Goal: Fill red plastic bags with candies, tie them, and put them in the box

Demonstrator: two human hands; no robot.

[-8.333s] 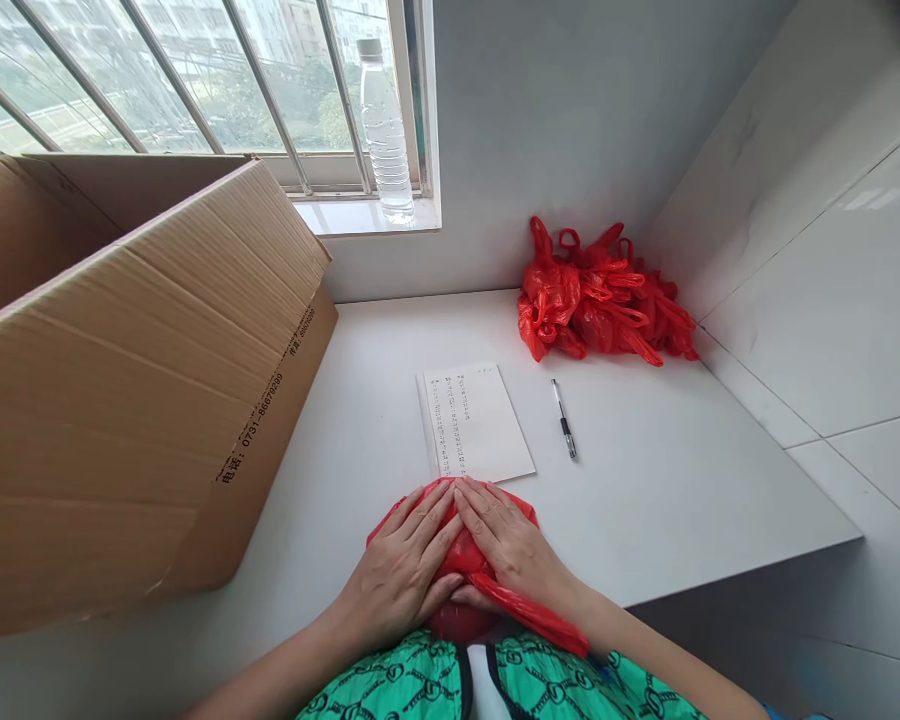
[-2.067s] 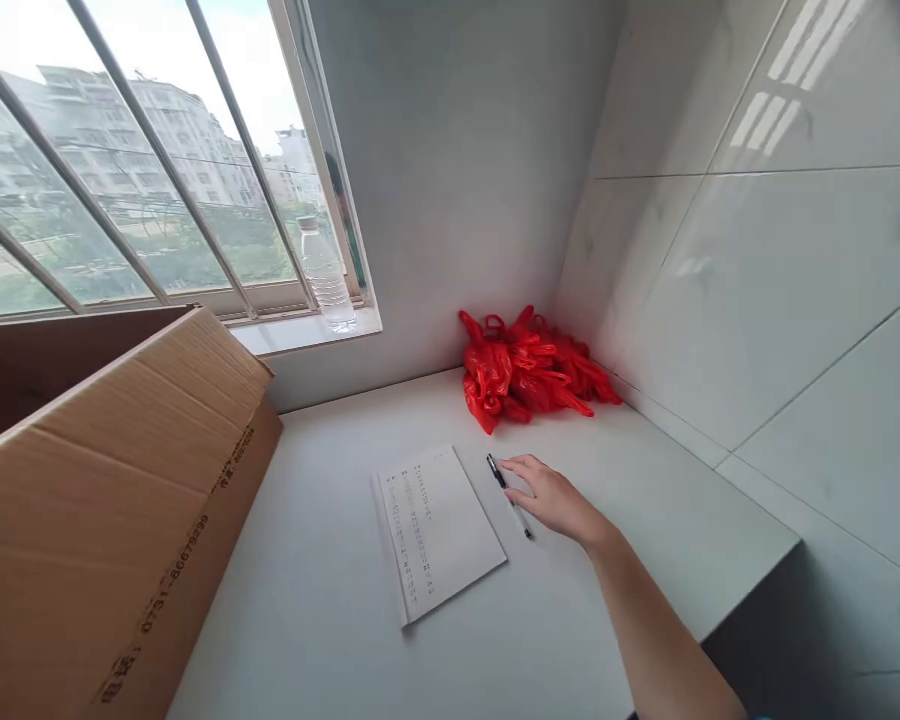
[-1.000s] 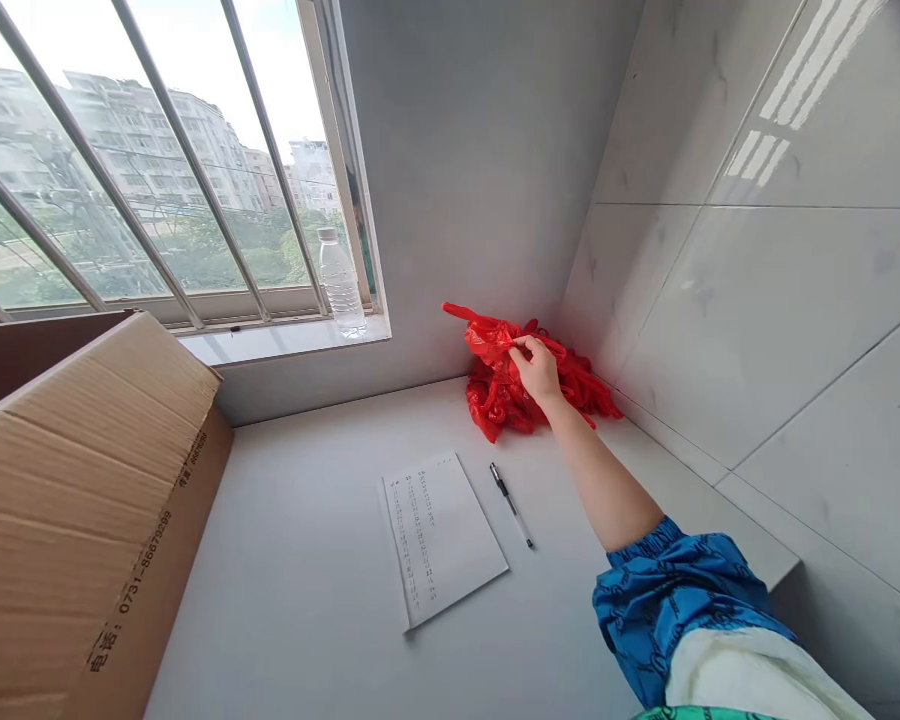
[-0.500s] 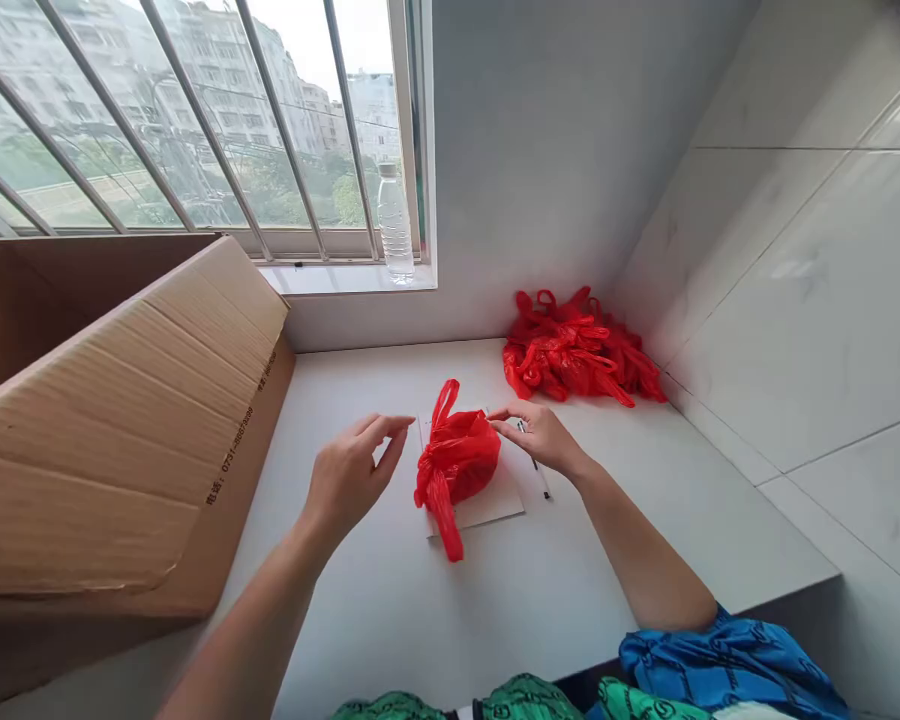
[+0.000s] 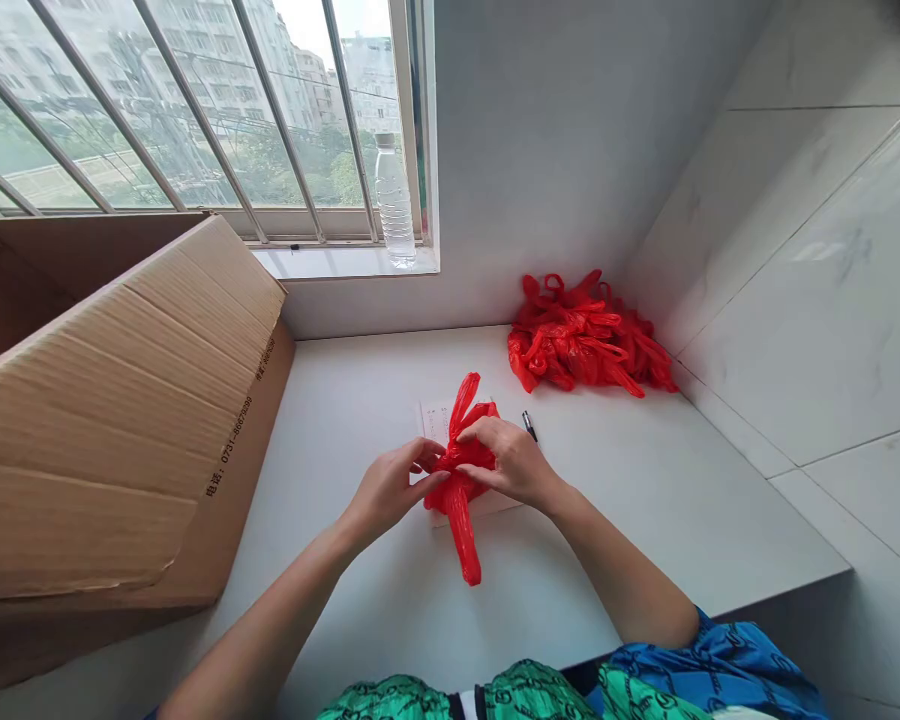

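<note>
A red plastic bag (image 5: 461, 515), tied with its two handle loops sticking out, lies in the middle of the white tabletop. My left hand (image 5: 391, 485) grips it from the left, thumb and fingers at the knot. From the right, my right hand (image 5: 515, 464) pinches the same bag near the knot, its fingertips partly hidden in the folds. Under the bag is a sheet of paper (image 5: 433, 420) with small writing, mostly covered. A black-and-white pen (image 5: 529, 427) lies just beyond my right hand, part of it hidden.
A heap of red plastic bags (image 5: 589, 335) lies at the back right against the wall. On the left stands a large open cardboard box (image 5: 127, 420). A clear bottle (image 5: 395, 205) is on the sill of the barred window. The white table (image 5: 690, 500) ends at the front right.
Both hands have come in from either side of the bag and closed on it at the knot. The bag has turned slightly and its front loop points more toward me. The view has shifted a little.
</note>
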